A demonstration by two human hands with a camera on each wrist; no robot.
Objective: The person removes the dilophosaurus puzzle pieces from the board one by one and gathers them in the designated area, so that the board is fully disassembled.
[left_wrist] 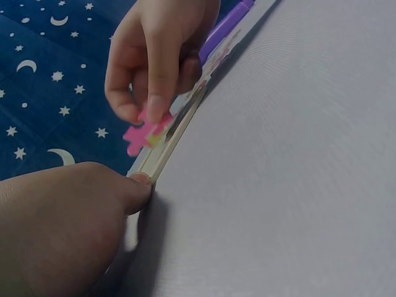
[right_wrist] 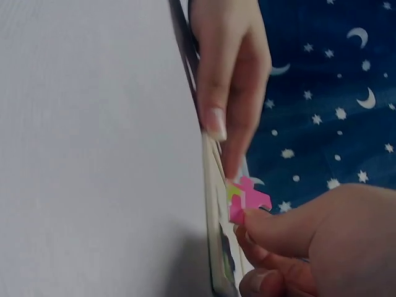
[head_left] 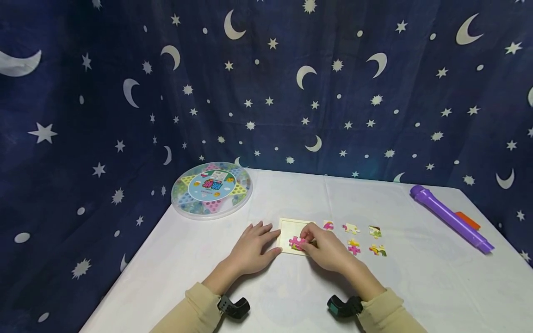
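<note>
My right hand (head_left: 329, 247) pinches a pink jigsaw puzzle piece (right_wrist: 249, 199) with a yellow-green patch between thumb and fingers. The piece is held over the pale square puzzle tray (head_left: 289, 226), tilted in the left wrist view. On the tray's left edge rests my left hand (head_left: 251, 249), fingers spread and fairly straight, its thumb (left_wrist: 141, 179) at the near left corner. A dark green piece (right_wrist: 228, 257) lies in the tray beneath the right hand, partly hidden by it in the head view.
Several loose puzzle pieces (head_left: 375, 231) lie right of the tray. A round, clear-rimmed board game box (head_left: 212, 185) sits at the back left. Toward the right edge are a purple tube (head_left: 451, 219) and an orange object (head_left: 467, 220). A starry curtain (head_left: 283, 92) hangs behind the white table (head_left: 266, 296).
</note>
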